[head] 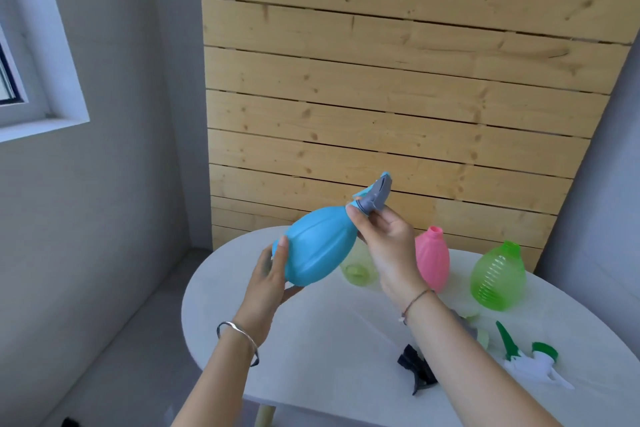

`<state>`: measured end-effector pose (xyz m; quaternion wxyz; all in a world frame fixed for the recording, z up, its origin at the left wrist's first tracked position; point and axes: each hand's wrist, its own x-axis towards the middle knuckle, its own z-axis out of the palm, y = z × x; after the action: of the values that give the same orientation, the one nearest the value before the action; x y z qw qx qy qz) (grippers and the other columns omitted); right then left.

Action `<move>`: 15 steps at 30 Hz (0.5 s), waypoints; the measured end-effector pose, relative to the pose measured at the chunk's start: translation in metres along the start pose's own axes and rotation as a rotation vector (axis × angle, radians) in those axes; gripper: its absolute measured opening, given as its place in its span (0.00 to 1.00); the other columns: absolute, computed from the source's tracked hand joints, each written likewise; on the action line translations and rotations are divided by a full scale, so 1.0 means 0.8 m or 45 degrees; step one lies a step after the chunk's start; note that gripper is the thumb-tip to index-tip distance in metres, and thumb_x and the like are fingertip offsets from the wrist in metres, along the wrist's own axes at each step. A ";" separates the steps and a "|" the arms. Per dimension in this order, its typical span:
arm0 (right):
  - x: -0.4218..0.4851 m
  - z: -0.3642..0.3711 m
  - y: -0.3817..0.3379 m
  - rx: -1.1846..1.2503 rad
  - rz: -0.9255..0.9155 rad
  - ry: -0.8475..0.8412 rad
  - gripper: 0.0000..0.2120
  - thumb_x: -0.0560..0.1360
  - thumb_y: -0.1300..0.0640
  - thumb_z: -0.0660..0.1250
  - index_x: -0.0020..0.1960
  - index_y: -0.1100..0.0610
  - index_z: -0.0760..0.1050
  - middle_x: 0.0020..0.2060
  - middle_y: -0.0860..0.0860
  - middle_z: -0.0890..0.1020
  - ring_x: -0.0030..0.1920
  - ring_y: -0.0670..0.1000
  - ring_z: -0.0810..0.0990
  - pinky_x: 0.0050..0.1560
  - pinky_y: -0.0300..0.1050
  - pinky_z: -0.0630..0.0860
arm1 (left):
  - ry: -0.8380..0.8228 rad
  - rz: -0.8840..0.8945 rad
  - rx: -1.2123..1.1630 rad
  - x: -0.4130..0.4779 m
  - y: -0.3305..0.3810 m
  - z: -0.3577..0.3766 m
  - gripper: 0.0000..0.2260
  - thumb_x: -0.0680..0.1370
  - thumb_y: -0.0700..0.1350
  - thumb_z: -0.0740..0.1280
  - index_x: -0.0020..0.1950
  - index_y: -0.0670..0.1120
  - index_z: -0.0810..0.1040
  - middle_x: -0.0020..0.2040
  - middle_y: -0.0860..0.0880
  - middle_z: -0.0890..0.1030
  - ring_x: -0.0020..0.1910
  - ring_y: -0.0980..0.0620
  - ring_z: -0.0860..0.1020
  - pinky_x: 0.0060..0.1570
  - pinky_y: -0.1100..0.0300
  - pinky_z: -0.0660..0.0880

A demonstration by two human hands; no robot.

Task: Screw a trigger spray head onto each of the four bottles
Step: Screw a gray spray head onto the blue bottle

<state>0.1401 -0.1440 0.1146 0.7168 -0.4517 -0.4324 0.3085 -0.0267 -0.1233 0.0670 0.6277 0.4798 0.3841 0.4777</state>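
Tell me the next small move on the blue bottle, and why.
Probably twist the spray head tighter with the right hand, which pinches its grey collar at the neck, while the left hand grips the base of the tilted blue bottle. Tightness cannot be seen.

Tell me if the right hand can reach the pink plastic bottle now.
Probably not yet: the right hand grips the grey spray head on the blue plastic bottle. The pink plastic bottle stands close by, unobstructed.
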 end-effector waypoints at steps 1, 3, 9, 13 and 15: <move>0.009 0.009 0.002 -0.041 -0.020 -0.008 0.03 0.71 0.59 0.73 0.42 0.51 0.81 0.36 0.42 0.85 0.42 0.42 0.81 0.51 0.40 0.77 | 0.046 -0.018 0.034 0.006 0.001 -0.009 0.26 0.73 0.66 0.56 0.66 0.54 0.71 0.63 0.52 0.76 0.59 0.49 0.78 0.54 0.54 0.78; 0.027 0.023 0.009 -0.114 -0.038 -0.037 0.05 0.70 0.59 0.73 0.42 0.50 0.80 0.36 0.42 0.85 0.41 0.41 0.81 0.48 0.38 0.77 | 0.130 -0.053 0.162 0.016 0.002 -0.023 0.26 0.78 0.63 0.52 0.70 0.50 0.67 0.62 0.52 0.73 0.58 0.47 0.76 0.55 0.54 0.75; 0.068 0.049 0.050 -0.422 -0.034 -0.122 0.09 0.70 0.59 0.73 0.46 0.48 0.78 0.43 0.43 0.83 0.48 0.47 0.82 0.51 0.38 0.76 | 0.190 -0.047 0.592 0.034 -0.013 -0.049 0.18 0.79 0.55 0.60 0.64 0.48 0.73 0.62 0.47 0.77 0.56 0.48 0.76 0.50 0.58 0.73; 0.084 0.060 0.077 -0.559 0.015 -0.133 0.07 0.70 0.58 0.74 0.46 0.51 0.78 0.42 0.44 0.83 0.46 0.47 0.81 0.48 0.37 0.77 | 0.142 -0.095 0.725 0.042 -0.020 -0.051 0.18 0.79 0.55 0.60 0.64 0.48 0.73 0.61 0.46 0.78 0.50 0.51 0.75 0.37 0.66 0.69; 0.087 0.062 0.087 -0.603 0.037 -0.154 0.07 0.70 0.58 0.74 0.46 0.53 0.79 0.43 0.47 0.83 0.46 0.48 0.81 0.50 0.40 0.77 | 0.124 -0.131 0.748 0.044 -0.021 -0.052 0.18 0.79 0.56 0.60 0.65 0.48 0.72 0.62 0.47 0.78 0.49 0.52 0.75 0.39 0.65 0.69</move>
<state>0.1219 -0.0391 0.0853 0.5590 -0.5940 -0.5285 0.2352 -0.0535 -0.0807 0.0397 0.4663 0.5973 0.5594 0.3361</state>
